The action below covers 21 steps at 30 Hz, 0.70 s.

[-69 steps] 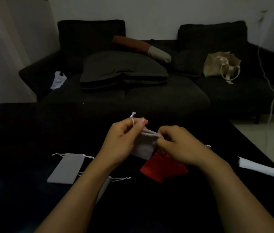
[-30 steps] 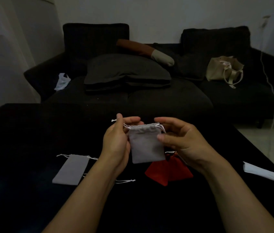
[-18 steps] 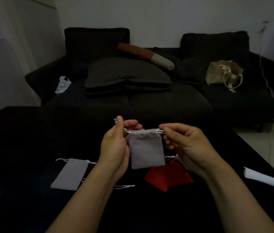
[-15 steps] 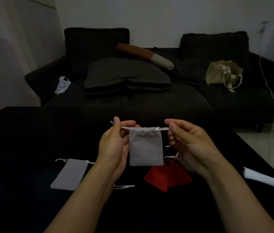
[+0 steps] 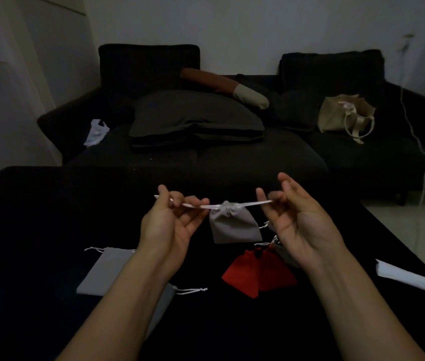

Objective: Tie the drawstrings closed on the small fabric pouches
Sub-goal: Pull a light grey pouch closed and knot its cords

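A small grey pouch point(image 5: 233, 225) is held in the air above the black bench point(image 5: 36, 230), hung between the two hands. Its mouth is gathered tight into a bunch, and white drawstrings point(image 5: 255, 203) are stretched out level from it toward 9 and 3 o'clock. The left hand point(image 5: 172, 222) is closed on the left cord, which is pinched between thumb and fingers, with a short end sticking out past the thumb toward 9 o'clock. The right hand point(image 5: 297, 217) is closed on the right cord, pinched between thumb and forefinger, while the other fingers are loosely raised. The hands are held well apart, with the pouch at the middle, slightly nearer the right hand, and its body hanging toward 6 o'clock below the cord line.

On the bench below the pouch, toward 5 o'clock, two red pouches point(image 5: 255, 274) are laid touching one another, with white cord ends seen at their top. A flat grey pouch point(image 5: 107, 272) is laid at 8 o'clock from the held one, partly covered by the left forearm, and a second grey one point(image 5: 165, 298) is seen just beside that forearm with its cord trailing toward 3 o'clock. A white folded piece point(image 5: 412, 278) is laid at the right edge of the bench.

No brand, label or writing can be read anywhere.
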Each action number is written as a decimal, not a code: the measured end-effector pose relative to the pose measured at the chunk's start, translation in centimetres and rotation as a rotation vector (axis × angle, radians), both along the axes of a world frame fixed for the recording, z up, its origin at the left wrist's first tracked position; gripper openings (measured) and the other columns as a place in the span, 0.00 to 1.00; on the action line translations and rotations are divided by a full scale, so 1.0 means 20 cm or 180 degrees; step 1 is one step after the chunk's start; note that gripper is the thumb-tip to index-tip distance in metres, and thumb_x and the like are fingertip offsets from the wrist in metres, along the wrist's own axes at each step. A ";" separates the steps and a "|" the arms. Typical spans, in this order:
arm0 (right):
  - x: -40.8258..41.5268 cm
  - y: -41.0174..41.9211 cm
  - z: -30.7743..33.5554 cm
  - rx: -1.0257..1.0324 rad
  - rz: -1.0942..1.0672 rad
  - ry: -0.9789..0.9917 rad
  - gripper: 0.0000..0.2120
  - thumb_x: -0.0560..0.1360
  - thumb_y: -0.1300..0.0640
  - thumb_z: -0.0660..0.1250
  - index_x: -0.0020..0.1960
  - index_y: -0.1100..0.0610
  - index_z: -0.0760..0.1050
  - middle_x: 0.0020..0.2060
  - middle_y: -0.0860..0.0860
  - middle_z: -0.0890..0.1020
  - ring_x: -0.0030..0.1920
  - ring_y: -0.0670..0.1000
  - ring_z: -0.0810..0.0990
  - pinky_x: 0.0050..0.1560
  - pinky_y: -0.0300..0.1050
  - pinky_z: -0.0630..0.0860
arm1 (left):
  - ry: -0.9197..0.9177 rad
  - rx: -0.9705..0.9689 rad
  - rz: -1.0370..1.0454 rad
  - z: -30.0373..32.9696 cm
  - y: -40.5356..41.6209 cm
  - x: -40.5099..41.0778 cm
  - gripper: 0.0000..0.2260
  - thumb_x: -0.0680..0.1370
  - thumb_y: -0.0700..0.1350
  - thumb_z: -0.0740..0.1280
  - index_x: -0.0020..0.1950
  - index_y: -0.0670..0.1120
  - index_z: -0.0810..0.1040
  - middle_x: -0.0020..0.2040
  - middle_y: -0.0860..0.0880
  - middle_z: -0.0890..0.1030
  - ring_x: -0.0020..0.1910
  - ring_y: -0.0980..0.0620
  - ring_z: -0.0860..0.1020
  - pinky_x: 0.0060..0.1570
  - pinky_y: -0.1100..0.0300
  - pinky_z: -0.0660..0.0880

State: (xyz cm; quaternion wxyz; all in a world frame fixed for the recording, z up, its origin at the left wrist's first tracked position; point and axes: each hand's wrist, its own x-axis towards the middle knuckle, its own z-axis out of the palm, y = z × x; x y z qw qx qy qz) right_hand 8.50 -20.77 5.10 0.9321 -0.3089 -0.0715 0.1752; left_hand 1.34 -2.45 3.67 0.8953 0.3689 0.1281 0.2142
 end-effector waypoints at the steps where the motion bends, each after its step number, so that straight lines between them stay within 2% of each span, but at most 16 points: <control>1: -0.01 0.01 0.00 -0.0032 0.0023 0.0016 0.06 0.79 0.65 0.61 0.50 0.61 0.77 0.27 0.51 0.74 0.27 0.44 0.75 0.38 0.46 0.82 | -0.0011 0.0035 -0.0010 -0.01 -0.01 0.00 0.27 0.84 0.57 0.52 0.27 0.48 0.67 0.27 0.46 0.75 0.37 0.48 0.85 0.46 0.51 0.77; 6: -0.01 0.03 0.01 -0.0011 0.0046 0.0005 0.09 0.81 0.67 0.57 0.50 0.62 0.75 0.26 0.49 0.69 0.24 0.44 0.68 0.27 0.36 0.73 | -0.0151 0.0255 0.0203 0.03 -0.02 0.00 0.28 0.84 0.57 0.53 0.25 0.50 0.63 0.23 0.50 0.64 0.25 0.52 0.72 0.35 0.59 0.78; 9: -0.02 0.04 0.01 -0.0246 0.0063 -0.0165 0.08 0.81 0.65 0.57 0.52 0.60 0.75 0.27 0.49 0.69 0.25 0.43 0.67 0.27 0.36 0.71 | -0.0270 0.0453 0.0112 0.02 -0.06 0.00 0.26 0.83 0.59 0.51 0.27 0.50 0.61 0.25 0.52 0.61 0.25 0.53 0.66 0.34 0.60 0.74; 11: -0.04 0.04 0.00 -0.0336 0.0183 -0.0204 0.08 0.81 0.62 0.59 0.52 0.60 0.76 0.29 0.50 0.71 0.27 0.44 0.68 0.29 0.36 0.72 | -0.0373 0.0362 -0.0243 0.02 -0.06 -0.02 0.25 0.82 0.61 0.49 0.30 0.49 0.63 0.28 0.51 0.60 0.27 0.53 0.66 0.37 0.58 0.73; 14: -0.05 0.03 0.00 -0.0389 0.0321 -0.0253 0.07 0.78 0.61 0.64 0.52 0.62 0.80 0.33 0.51 0.75 0.30 0.45 0.72 0.34 0.38 0.75 | -0.0470 0.0403 -0.0506 0.02 -0.05 -0.02 0.17 0.80 0.53 0.48 0.35 0.48 0.64 0.30 0.51 0.62 0.30 0.52 0.66 0.39 0.57 0.69; 17: -0.05 0.01 0.00 -0.0584 0.0444 -0.0376 0.07 0.72 0.62 0.71 0.49 0.61 0.85 0.38 0.50 0.81 0.34 0.44 0.76 0.40 0.39 0.79 | -0.0361 0.0770 -0.0473 0.03 -0.07 0.00 0.12 0.79 0.44 0.52 0.37 0.48 0.67 0.30 0.51 0.65 0.31 0.53 0.67 0.39 0.58 0.72; 21: -0.05 0.01 -0.02 -0.0738 0.0537 -0.0449 0.06 0.70 0.63 0.71 0.45 0.59 0.85 0.41 0.50 0.84 0.35 0.44 0.80 0.45 0.42 0.81 | -0.0254 0.1352 -0.0386 0.01 -0.06 -0.01 0.14 0.82 0.41 0.58 0.42 0.45 0.81 0.34 0.50 0.79 0.37 0.54 0.80 0.42 0.61 0.79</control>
